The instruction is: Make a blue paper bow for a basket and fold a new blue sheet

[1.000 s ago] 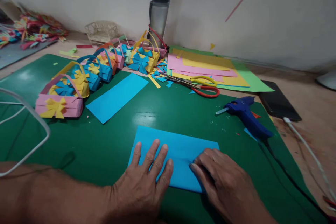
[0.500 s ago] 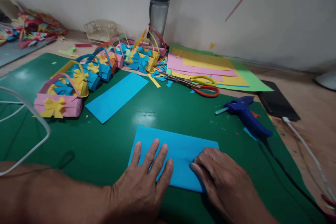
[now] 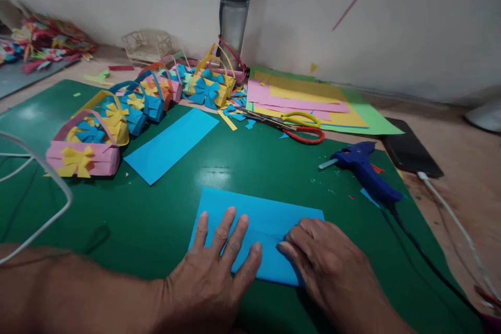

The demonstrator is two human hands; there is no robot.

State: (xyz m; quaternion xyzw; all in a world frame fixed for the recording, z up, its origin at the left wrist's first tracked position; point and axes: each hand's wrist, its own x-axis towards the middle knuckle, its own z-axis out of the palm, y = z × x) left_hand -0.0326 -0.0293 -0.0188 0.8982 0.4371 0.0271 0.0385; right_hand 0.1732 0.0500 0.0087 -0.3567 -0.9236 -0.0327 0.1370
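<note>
A blue sheet of paper, folded along its near edge, lies in front of me on the green board. Spread flat across its left half is my left hand, fingers apart. At the right end, my right hand has its fingers curled together, with thumb and knuckles pressed down on the paper; the fingertips are partly hidden. A second blue paper strip rests farther back to the left, apart from both hands.
Several small paper baskets with bows stand at the left. Scissors lie by stacked coloured sheets. At right are a blue glue gun and a phone. A bottle stands by the wall; a white cable loops at left.
My right hand has slid slightly left along the folded paper. My left hand stays flat, its thumb a little farther out. The whole view has shifted slightly.
</note>
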